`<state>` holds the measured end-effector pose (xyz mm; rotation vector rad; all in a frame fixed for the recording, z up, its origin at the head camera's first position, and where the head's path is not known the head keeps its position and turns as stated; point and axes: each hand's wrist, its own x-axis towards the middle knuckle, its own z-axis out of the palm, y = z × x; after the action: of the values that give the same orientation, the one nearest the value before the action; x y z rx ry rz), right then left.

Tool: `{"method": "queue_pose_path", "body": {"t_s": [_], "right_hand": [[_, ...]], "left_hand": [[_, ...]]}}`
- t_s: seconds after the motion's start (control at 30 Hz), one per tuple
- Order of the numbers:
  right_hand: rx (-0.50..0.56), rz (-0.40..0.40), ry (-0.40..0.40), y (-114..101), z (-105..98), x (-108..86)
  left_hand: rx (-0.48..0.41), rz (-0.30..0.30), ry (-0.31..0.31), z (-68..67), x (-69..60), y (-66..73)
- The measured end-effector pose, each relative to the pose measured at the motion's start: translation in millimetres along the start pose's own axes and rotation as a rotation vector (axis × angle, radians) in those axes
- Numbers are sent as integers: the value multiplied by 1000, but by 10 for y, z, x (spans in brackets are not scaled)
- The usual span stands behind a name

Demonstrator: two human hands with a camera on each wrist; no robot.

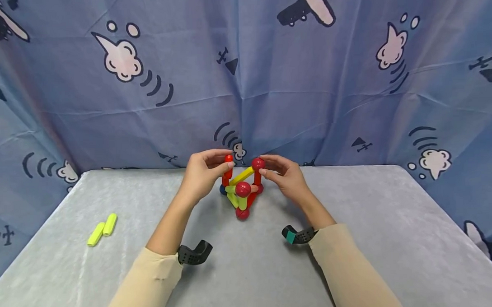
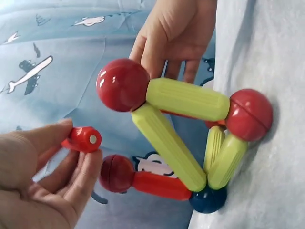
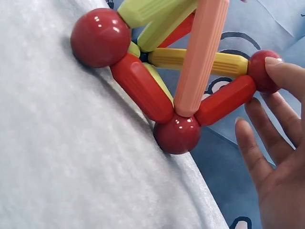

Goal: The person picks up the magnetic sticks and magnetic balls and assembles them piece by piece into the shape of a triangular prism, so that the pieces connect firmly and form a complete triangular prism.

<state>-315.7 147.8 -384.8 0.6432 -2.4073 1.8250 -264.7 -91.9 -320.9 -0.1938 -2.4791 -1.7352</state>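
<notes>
A structure of magnetic rods and balls stands on the table, with a glossy red ball [image 2: 123,85], yellow-green rods [image 2: 188,98] and a dark blue ball [image 2: 208,199]. My left hand [image 1: 204,175] pinches a loose red magnetic rod [image 2: 83,139] between thumb and fingers; its silver end faces the left wrist camera. Below the rod, another red ball [image 2: 116,172] tops an upright red rod [image 2: 162,185]. On the other side, my right hand [image 1: 287,174] pinches the upper red ball [image 3: 263,70], where a yellow rod [image 3: 228,64] and a red rod [image 3: 226,101] meet. A salmon rod [image 3: 200,57] rises nearby.
Two yellow-green rods [image 1: 96,234] lie side by side on the left part of the pale cloth-covered table [image 1: 250,271]. A blue patterned curtain [image 1: 243,72] hangs behind the far edge. Both wrists wear black bands [image 1: 195,253].
</notes>
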Motion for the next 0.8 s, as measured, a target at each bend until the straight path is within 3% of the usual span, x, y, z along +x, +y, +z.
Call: {"method": "queue_pose_path", "body": {"t_s": [0.13, 0.3, 0.43, 0.6, 0.8], "right_hand": [[-9, 1, 6, -9, -3, 3], [-21, 10, 11, -17, 7, 1], [-17, 12, 14, -9, 18, 0], [-10, 22, 10, -11, 23, 7], [-24, 33, 11, -29, 15, 11]], "left_hand": [[-166, -131, 7, 32, -10, -12], [-562, -370, 23, 69, -12, -65], [-798, -479, 26, 140, -29, -118], [-942, -550, 43, 212, -61, -151], [-1009, -610, 47, 260, -85, -158]]}}
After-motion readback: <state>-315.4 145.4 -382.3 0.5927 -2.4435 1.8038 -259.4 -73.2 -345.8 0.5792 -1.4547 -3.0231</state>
